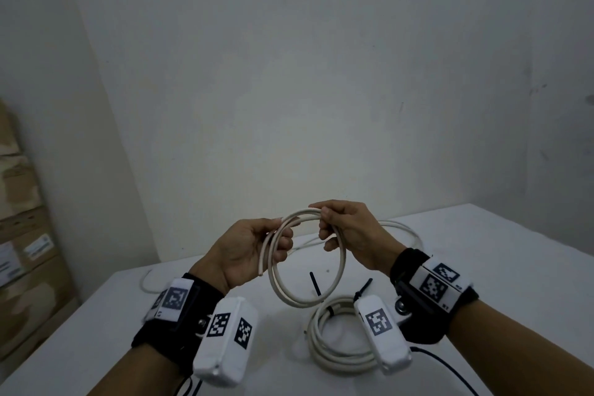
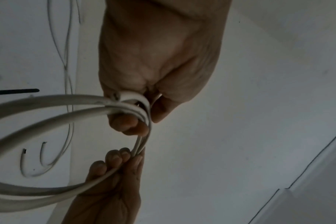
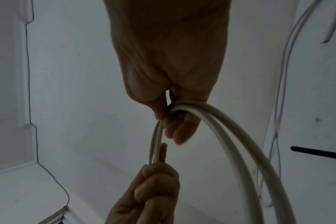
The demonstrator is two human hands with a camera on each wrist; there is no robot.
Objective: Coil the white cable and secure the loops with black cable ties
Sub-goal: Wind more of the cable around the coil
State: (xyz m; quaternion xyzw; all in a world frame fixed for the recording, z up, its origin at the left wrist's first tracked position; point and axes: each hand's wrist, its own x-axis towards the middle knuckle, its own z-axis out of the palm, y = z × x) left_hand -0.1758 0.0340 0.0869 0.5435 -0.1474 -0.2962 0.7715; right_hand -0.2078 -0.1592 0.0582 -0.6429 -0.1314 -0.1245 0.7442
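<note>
Both hands hold a coil of white cable (image 1: pixel 308 294) in the air above the white table (image 1: pixel 482 267). My left hand (image 1: pixel 257 244) grips the coil's left side, with the cut end (image 1: pixel 261 273) sticking out below the palm. At the top right of the loops my right hand (image 1: pixel 334 228) pinches them between thumb and curled fingers. The wrist views show the same loops (image 2: pixel 48 106) (image 3: pixel 230 128) running through each fist. A loose black cable tie (image 1: pixel 315 283) lies on the table behind the coil, also seen as a black tie (image 3: pixel 316 153) and a black tie (image 2: pixel 15 91).
A second white cable coil (image 1: pixel 337 350), bound by a black tie (image 1: pixel 363 288), lies on the table under my right wrist. Thin white cable (image 1: pixel 405 228) trails along the table's far side. Cardboard boxes (image 1: pixel 22 235) stand at the left by the wall.
</note>
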